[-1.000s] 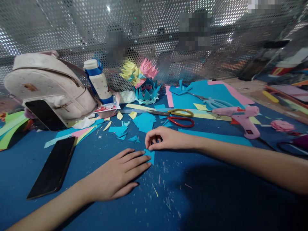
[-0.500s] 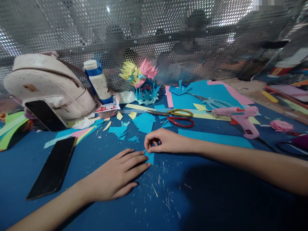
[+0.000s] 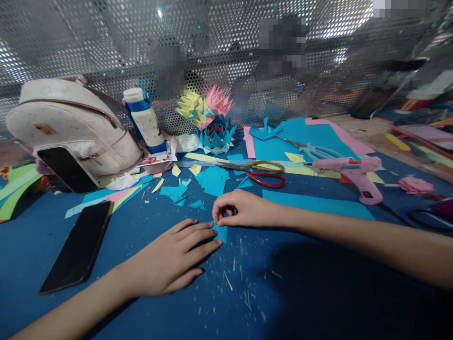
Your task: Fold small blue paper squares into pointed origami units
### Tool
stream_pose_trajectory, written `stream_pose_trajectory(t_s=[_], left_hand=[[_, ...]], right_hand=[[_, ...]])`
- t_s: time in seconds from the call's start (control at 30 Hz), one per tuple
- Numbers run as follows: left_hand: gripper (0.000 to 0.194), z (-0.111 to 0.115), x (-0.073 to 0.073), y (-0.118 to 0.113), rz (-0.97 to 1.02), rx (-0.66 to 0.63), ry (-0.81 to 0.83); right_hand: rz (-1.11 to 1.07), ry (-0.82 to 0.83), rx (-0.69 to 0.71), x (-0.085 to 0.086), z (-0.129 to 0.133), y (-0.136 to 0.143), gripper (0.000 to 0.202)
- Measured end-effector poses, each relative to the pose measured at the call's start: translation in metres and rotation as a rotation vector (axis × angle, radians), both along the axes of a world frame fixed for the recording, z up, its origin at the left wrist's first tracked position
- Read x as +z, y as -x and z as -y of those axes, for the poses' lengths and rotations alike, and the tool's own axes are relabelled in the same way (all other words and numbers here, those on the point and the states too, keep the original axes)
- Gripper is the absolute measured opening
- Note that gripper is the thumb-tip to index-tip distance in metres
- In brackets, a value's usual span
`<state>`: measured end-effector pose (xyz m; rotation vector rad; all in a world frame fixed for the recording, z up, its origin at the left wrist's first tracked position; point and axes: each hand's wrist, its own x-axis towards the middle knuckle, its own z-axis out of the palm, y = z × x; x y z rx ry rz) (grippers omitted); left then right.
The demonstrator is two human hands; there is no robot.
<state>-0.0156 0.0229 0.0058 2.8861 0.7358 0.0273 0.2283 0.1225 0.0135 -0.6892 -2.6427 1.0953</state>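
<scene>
A small blue paper piece (image 3: pixel 222 233) lies on the dark blue table, partly covered by my fingers. My left hand (image 3: pixel 173 257) rests flat, fingers spread, its fingertips on the left side of that piece. At the piece's upper edge, my right hand (image 3: pixel 235 209) is closed in a pinch on the paper. Just beyond the hands are blue paper cutouts (image 3: pixel 212 180) and smaller blue scraps (image 3: pixel 175 192). Scissors with yellow and red handles (image 3: pixel 267 181) lie behind my right hand.
Phone (image 3: pixel 76 248) at left; backpack (image 3: pixel 71 127) and bottle (image 3: pixel 145 120) behind it. Folded paper flowers (image 3: pixel 215 134) stand at the back. Blue sheets (image 3: pixel 290 141), light blue-handled scissors (image 3: pixel 320 151) and a pink glue gun (image 3: pixel 364 177) lie right. A perforated metal panel (image 3: pixel 219 28) stands behind.
</scene>
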Motion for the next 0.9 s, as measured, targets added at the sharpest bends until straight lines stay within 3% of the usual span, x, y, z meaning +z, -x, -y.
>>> stream_pose_trajectory(t_s=[0.5, 0.9], left_hand=[[0.054, 0.0003, -0.0001, 0.0001, 0.043, -0.001, 0.001], [0.053, 0.0011, 0.0000, -0.0005, 0.047, 0.014, -0.017]], right_hand=[[-0.004, -0.049, 0.089, 0.0014, -0.0010, -0.0010, 0.011], [0.004, -0.077, 0.080, 0.0044, 0.0022, -0.0001, 0.015]])
